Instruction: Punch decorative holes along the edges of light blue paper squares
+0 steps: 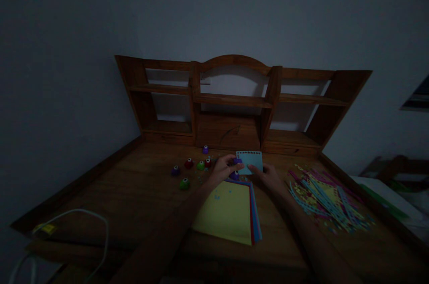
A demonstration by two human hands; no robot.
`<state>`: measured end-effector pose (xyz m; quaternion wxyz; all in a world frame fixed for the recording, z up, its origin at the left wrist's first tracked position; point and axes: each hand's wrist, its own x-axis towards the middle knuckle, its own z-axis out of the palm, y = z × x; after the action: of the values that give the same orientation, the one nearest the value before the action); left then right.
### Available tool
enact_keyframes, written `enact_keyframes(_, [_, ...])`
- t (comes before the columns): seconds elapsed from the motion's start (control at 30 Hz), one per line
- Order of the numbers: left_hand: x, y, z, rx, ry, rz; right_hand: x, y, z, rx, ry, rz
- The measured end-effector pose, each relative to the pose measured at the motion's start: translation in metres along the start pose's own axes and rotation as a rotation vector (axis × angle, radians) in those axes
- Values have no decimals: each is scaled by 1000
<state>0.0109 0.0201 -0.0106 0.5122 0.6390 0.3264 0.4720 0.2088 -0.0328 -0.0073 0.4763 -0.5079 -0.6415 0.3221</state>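
Observation:
A light-blue piece of paper (252,161) has a row of punched holes along its top edge. My right hand (269,177) pinches its lower right part, thumb on top. At the paper's left side, my left hand (224,169) is closed around a small purple craft punch (237,160), partly hidden by the fingers. Just below lies another purple punch (234,175). Under my left forearm is a stack of coloured sheets, a yellow sheet (231,210) on top with a few blue bits on it. The dim light blurs the fine detail.
Several small punches stand at the left, among them a green punch (184,184), a red punch (189,163) and a purple punch (175,170). A pile of paper strips (321,194) lies right. Behind rises a wooden shelf (233,100); a white cable (80,210) loops front left.

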Motion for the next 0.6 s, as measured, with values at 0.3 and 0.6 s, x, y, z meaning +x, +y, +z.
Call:
enact_keyframes(0.3, [-2, 2, 0, 0, -20, 26, 3, 5, 1, 20, 43, 24])
enact_keyframes(0.6, [-3, 2, 0, 26, -33, 44, 3, 7, 0, 14, 55, 25])
